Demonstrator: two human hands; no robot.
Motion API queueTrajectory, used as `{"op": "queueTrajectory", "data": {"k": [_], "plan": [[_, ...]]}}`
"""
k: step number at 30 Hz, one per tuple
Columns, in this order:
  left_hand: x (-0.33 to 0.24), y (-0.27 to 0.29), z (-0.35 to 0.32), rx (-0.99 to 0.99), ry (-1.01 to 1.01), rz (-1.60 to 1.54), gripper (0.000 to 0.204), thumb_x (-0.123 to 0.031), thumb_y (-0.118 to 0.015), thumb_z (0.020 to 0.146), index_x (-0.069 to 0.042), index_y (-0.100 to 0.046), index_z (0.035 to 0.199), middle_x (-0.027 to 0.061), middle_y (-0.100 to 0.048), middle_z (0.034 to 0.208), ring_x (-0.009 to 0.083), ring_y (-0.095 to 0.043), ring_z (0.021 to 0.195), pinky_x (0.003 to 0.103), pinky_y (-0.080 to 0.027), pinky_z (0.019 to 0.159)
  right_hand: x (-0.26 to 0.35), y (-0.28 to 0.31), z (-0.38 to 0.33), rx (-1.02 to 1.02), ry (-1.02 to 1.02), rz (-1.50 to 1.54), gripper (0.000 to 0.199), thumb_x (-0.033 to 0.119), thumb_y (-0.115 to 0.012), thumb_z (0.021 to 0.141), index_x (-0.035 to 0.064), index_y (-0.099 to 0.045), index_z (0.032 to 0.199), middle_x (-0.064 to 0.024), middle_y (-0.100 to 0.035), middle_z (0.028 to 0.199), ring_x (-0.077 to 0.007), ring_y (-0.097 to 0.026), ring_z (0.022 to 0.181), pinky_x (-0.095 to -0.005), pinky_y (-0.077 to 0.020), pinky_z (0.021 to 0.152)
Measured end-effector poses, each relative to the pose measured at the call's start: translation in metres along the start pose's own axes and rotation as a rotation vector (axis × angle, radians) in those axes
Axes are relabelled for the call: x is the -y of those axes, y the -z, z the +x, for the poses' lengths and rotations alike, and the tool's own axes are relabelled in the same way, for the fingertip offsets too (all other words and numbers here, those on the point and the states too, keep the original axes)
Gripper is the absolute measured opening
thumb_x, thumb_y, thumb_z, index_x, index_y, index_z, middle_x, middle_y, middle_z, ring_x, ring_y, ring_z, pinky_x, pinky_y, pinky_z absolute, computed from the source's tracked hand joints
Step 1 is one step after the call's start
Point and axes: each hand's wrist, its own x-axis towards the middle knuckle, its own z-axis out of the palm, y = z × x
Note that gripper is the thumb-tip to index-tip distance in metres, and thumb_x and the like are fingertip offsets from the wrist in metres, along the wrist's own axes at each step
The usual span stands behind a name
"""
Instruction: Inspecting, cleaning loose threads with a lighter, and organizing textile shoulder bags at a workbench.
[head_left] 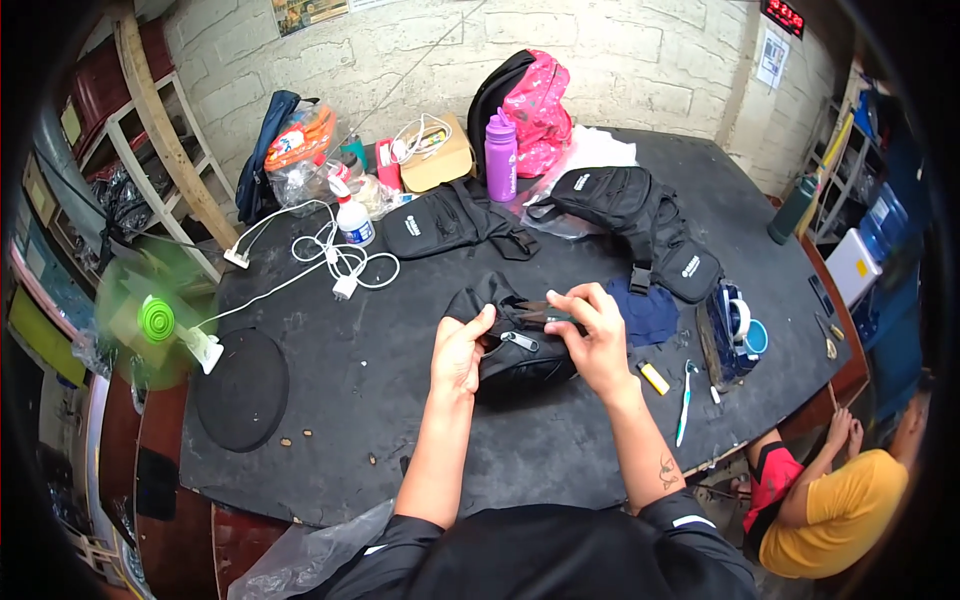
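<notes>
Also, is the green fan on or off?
On: the fan appears to be spinning, with a see-through green blur around its sharp middle.

Table (330, 430): dark top, scuffed, small crumbs near front left. Landmark: purple bottle (501, 165), standing. Just behind bottle, to right: pink patterned backpack (543, 110). Left of bottle: open cardboard box (432, 170); farther left, white spray bottle (354, 218), white cables (331, 252). Nearer than bottle, slightly left: flat black bag (425, 225). Right of bottle: black bags (605, 195). Well nearer, to right: navy cloth (648, 315), small yellow piece (654, 378), toothbrush (685, 405). Well nearer, far left: round black disc (243, 390).
</notes>
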Motion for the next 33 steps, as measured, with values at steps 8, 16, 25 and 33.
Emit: {"op": "queueTrajectory", "data": {"k": [8,16,25,33], "plan": [[-0.003,0.006,0.002,0.018,0.018,-0.02,0.014,-0.009,-0.069,0.082,-0.003,-0.065,0.07,0.0069,-0.066,0.076,0.0141,-0.063,0.071,0.028,-0.048,0.063,-0.005,-0.015,-0.008,0.013,-0.025,0.097,0.034,-0.008,-0.069,0.066,0.0018,-0.067,0.098,-0.0082,-0.056,0.087,-0.0198,-0.057,0.078,-0.0299,-0.0488,0.067],[-0.011,0.001,-0.005,0.02,0.049,-0.118,0.016,-0.009,-0.073,0.078,-0.007,-0.064,0.065,0.0063,-0.066,0.076,0.013,-0.062,0.07,0.026,-0.046,0.062,-0.001,-0.021,-0.006,0.004,-0.153,0.368,0.031,-0.012,-0.066,0.067,-0.0021,-0.066,0.097,-0.0072,-0.055,0.087,-0.0151,-0.058,0.078,-0.0259,-0.0494,0.066],[-0.016,-0.009,-0.013,0.122,0.001,0.06,0.01,-0.002,-0.075,0.07,-0.003,-0.067,0.076,0.0013,-0.063,0.068,0.0074,-0.055,0.058,0.02,-0.041,0.056,0.0,-0.027,-0.007,-0.019,-0.119,0.309,0.026,-0.008,-0.068,0.068,-0.0017,-0.066,0.094,-0.0078,-0.057,0.084,-0.0181,-0.058,0.079,-0.0271,-0.0462,0.069],[-0.015,-0.017,-0.017,0.114,-0.086,0.047,0.033,0.002,-0.072,0.07,0.0,-0.062,0.101,0.0021,-0.063,0.087,0.0114,-0.06,0.079,0.024,-0.046,0.074,-0.005,-0.029,-0.012,-0.117,-0.282,0.524,0.015,0.0,-0.067,0.077,-0.0012,-0.063,0.091,-0.0059,-0.06,0.084,-0.0148,-0.057,0.078,-0.0251,-0.0441,0.075]]}}
